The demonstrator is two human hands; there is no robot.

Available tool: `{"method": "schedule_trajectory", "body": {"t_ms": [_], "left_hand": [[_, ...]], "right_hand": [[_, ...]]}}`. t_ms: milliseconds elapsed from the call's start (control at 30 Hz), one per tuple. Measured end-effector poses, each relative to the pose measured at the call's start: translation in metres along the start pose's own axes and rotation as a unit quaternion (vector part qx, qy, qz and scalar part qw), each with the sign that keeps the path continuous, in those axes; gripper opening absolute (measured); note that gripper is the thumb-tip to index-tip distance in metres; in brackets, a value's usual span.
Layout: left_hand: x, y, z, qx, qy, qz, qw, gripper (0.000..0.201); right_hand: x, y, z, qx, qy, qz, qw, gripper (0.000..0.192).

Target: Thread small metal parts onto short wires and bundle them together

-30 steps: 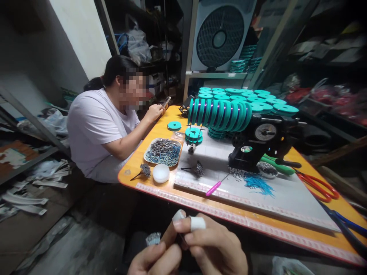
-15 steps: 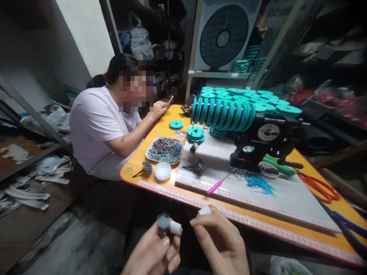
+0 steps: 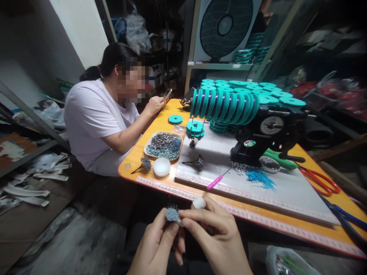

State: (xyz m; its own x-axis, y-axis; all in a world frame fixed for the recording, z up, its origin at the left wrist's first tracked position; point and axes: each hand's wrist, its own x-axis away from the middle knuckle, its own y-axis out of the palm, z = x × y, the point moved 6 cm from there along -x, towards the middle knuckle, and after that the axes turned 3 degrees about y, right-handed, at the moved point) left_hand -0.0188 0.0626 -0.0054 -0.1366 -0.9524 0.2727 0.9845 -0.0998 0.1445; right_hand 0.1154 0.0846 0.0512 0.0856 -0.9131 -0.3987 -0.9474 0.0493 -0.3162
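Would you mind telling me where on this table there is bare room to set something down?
The white board is bare right of the blue wire pieces, and in front of the pink-handled tool. The orange table is bare between tray and co-worker's hand. Around the black machine and teal spools it is crowded.

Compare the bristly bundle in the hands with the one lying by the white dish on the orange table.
The held bundle is pinched upright between the left hand and right hand; the table bundle lies on its side, untouched, beside the white dish. The held one's stem is hidden by fingers; the table one's dark stem shows. Both have grey-blue bristly heads.
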Motion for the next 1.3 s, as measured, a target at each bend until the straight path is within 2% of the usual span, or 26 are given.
{"method": "schedule_trajectory", "body": {"t_ms": [100,200,267,333,500,567,700,767,900,1300], "left_hand": [[0.0,0.0,0.004,-0.071,0.036,0.026,0.996,0.057],[0.002,-0.001,0.005,-0.109,0.087,0.085,0.987,0.053],[0.003,0.0,0.001,-0.091,0.088,0.119,0.985,0.046],[0.004,0.002,-0.005,-0.038,0.058,0.135,0.988,0.043],[0.004,0.01,-0.008,0.104,0.011,0.129,0.986,0.058],[0.004,0.008,-0.006,0.111,0.026,0.142,0.983,0.06],[0.009,-0.003,-0.006,0.087,0.104,0.213,0.968,0.05],[0.011,-0.007,-0.009,0.086,0.131,0.231,0.96,0.046],[0.012,-0.009,-0.013,0.096,0.147,0.238,0.955,0.043],[0.012,-0.007,-0.013,0.094,0.13,0.226,0.961,0.046]], "right_hand": [[-0.001,0.005,0.0,-0.026,0.018,-0.012,0.999,0.013],[-0.001,0.002,-0.004,0.002,-0.006,0.027,1.0,0.011],[0.001,0.001,-0.005,0.036,-0.016,0.042,0.998,0.011],[0.005,0.0,-0.003,0.058,-0.015,0.042,0.997,0.011],[0.011,0.0,-0.001,0.07,-0.037,0.041,0.996,0.01],[0.012,-0.001,-0.002,0.063,-0.052,0.041,0.996,0.009],[0.015,-0.001,-0.002,0.068,-0.057,0.027,0.996,0.009],[0.016,0.001,-0.001,0.074,-0.053,0.013,0.996,0.01],[0.016,0.002,-0.003,0.072,-0.054,0.005,0.996,0.01],[0.011,-0.001,-0.007,0.055,-0.044,0.011,0.997,0.01]]}}
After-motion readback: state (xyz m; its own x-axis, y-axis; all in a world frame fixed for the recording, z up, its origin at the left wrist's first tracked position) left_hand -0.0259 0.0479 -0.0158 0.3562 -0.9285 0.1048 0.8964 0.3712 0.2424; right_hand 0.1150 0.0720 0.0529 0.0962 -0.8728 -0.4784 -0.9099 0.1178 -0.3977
